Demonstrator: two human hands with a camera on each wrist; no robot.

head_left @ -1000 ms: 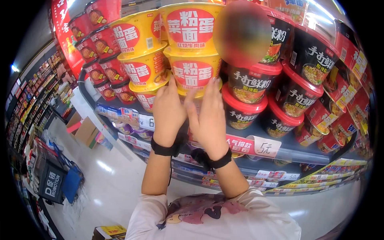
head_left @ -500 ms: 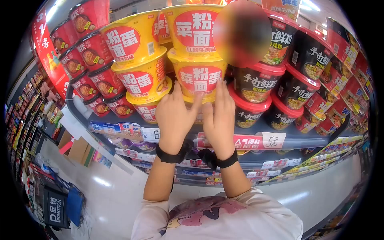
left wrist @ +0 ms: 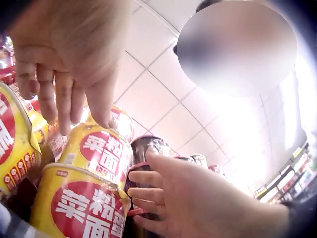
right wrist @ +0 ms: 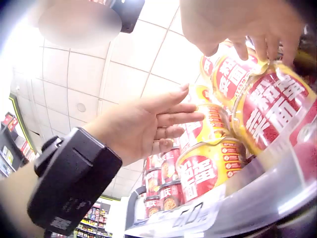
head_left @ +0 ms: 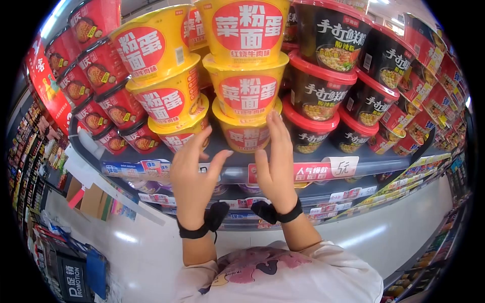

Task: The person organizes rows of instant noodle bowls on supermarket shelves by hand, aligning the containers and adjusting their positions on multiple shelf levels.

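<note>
A column of yellow instant noodle tubs stands before me: an upper tub (head_left: 247,33), a middle tub (head_left: 246,93) and a lower tub (head_left: 243,137) on the shelf. My left hand (head_left: 194,179) hovers in front of the shelf edge, left of the column, its fingers apart and holding nothing. My right hand (head_left: 278,174) has its fingers extended upward, fingertips overlapping the lower tub's right side in the head view. In the left wrist view, my left hand (left wrist: 74,54) and right hand (left wrist: 198,193) flank the yellow tubs (left wrist: 81,203) with no tub gripped.
Another yellow stack (head_left: 164,98) leans slightly at the left, beside red tubs (head_left: 103,65). Black tubs with red lids (head_left: 318,96) stand at the right. A price strip (head_left: 308,171) runs along the shelf edge. Cardboard boxes (head_left: 88,199) and a promotion bin (head_left: 76,278) are on the floor, left.
My left hand has drawn back from the yellow column, down and left. My right hand has stayed close to it. The view has shifted, so the column's lower tub now shows more fully.
</note>
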